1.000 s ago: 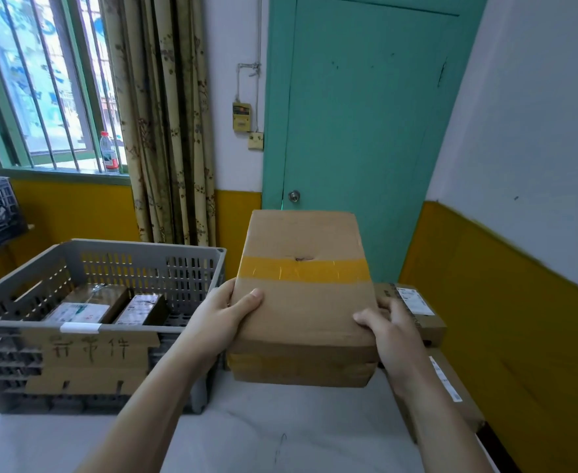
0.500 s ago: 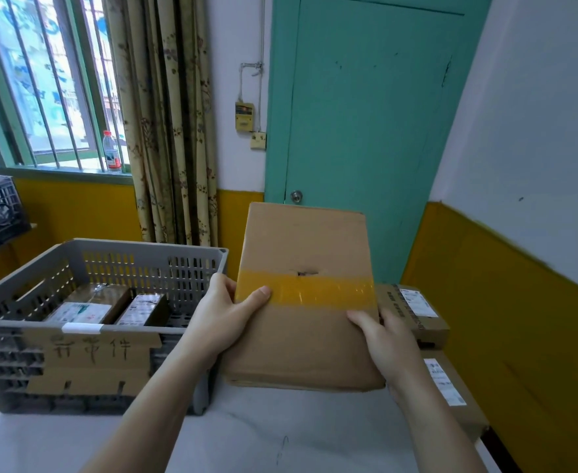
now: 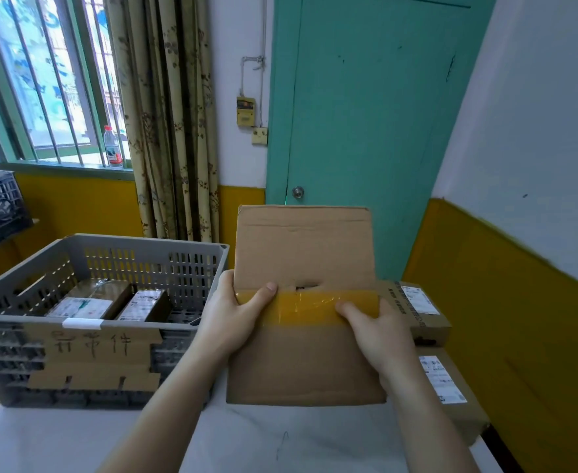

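A brown cardboard box with a band of yellow tape across its middle is held up above the white table, its broad face turned toward me. My left hand grips its left edge, thumb lying on the tape. My right hand grips the right edge, thumb also on the tape. A small torn hole shows just above the tape band.
A grey slotted crate with a handwritten cardboard sign stands at the left and holds a few labelled parcels. Two labelled cardboard boxes lie stacked at the right against the yellow wall. A teal door is behind.
The box has been tipped up from lying nearly flat to standing almost upright, facing me. Both hands slid up its sides onto the tape band.
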Demonstrator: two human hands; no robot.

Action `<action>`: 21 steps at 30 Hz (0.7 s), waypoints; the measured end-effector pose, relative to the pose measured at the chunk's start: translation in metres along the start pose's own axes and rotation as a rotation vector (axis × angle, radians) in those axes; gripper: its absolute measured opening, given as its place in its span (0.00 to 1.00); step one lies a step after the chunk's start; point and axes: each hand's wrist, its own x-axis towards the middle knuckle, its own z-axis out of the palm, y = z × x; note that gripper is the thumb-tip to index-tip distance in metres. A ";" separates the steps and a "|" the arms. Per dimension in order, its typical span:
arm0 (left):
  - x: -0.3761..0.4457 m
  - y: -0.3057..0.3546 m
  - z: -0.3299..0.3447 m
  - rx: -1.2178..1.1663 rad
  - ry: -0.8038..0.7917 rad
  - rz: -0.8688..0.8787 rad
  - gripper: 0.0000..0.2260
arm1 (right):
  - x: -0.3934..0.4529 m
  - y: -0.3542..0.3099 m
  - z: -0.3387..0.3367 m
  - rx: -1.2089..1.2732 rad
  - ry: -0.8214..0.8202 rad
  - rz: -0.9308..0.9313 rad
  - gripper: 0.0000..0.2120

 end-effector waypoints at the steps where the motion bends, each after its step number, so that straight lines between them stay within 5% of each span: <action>1: -0.002 0.000 0.003 0.014 0.018 0.010 0.23 | -0.001 -0.001 0.003 -0.018 0.010 -0.008 0.28; 4: -0.004 0.000 0.009 0.014 0.019 0.051 0.21 | -0.002 -0.001 0.009 -0.054 0.062 -0.040 0.42; 10: -0.012 -0.001 0.019 0.056 0.026 0.121 0.22 | -0.001 -0.005 0.020 -0.023 0.180 0.004 0.55; 21: -0.021 0.000 0.028 0.124 0.064 0.214 0.28 | 0.003 -0.007 0.030 0.005 0.276 0.098 0.55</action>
